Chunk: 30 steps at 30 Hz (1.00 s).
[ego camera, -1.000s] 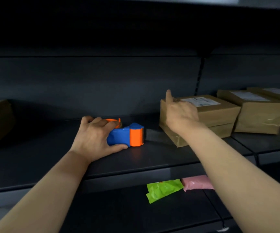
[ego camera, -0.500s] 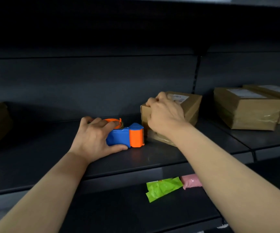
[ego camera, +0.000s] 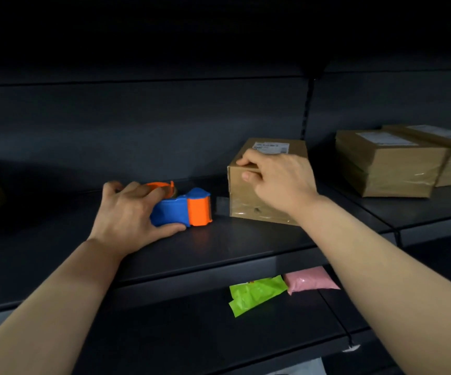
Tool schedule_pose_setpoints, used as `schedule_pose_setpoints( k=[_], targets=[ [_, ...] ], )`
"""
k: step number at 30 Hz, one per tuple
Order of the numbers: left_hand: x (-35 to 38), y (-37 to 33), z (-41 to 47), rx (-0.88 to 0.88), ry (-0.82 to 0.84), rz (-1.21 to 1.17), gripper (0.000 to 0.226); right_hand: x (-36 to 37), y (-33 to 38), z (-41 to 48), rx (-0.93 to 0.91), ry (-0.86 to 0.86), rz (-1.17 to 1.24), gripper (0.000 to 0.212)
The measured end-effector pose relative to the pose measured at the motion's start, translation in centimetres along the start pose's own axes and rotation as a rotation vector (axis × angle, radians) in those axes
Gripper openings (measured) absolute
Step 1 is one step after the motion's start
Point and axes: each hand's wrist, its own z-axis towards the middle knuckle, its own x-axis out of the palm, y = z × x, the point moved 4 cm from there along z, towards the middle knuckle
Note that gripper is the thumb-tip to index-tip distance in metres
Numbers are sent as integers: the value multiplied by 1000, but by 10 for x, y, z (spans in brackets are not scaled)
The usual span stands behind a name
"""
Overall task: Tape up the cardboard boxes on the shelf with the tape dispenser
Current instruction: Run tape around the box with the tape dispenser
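Two dark-grey metal shelves (ego camera: 246,239); taped brown boxes (ego camera: 386,169) far right, green pouch (ego camera: 254,293) and pink pouch (ego camera: 311,280) below. Left fingers (ego camera: 137,188) wrapping blue-orange tape dispenser (ego camera: 175,212), right fingers (ego camera: 248,161) gripping labelled cardboard box (ego camera: 248,196).

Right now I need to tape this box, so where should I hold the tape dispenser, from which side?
Grip the tape dispenser by its blue body from the left, as the left hand does: it lies flat, its orange end facing the box.

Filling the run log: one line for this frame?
left hand: grips tape dispenser | right hand: grips cardboard box | both rest on shelf
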Motion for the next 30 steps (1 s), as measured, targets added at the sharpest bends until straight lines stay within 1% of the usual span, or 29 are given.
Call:
schedule_pose_setpoints(
  k=[5,8,12,14,16,18,22,24,26,28,30],
  targets=[
    [-1,-3,1,-11,2,1,80,1,-1,1,-19,-29,11,22],
    [0,-11,9,-26,15,7,79,0,-5,2,-34,-19,47,24],
    [2,-25,17,-49,19,17,80,3,-7,4,-110,-26,111,25],
    [4,-27,17,-76,31,-18,85,4,-8,2,-162,-46,147,28],
    [6,-29,17,-89,62,-74,91,7,-5,0,-201,-116,170,32],
    [4,-36,18,-71,73,-139,94,12,0,-5,-198,-243,159,33],
    [-9,-66,26,-32,45,-346,103,25,13,-9,-203,-428,-48,29],
    [-13,-79,35,-23,78,-465,110,29,14,-6,-218,-512,-92,26],
    [-12,-87,44,-5,123,-511,115,36,13,-4,-219,-577,-101,26],
    [-9,-89,51,-1,133,-542,112,42,11,-4,-206,-612,-81,27],
    [-7,-90,55,-16,87,-616,106,44,11,-4,-186,-632,-88,27]
  ],
)
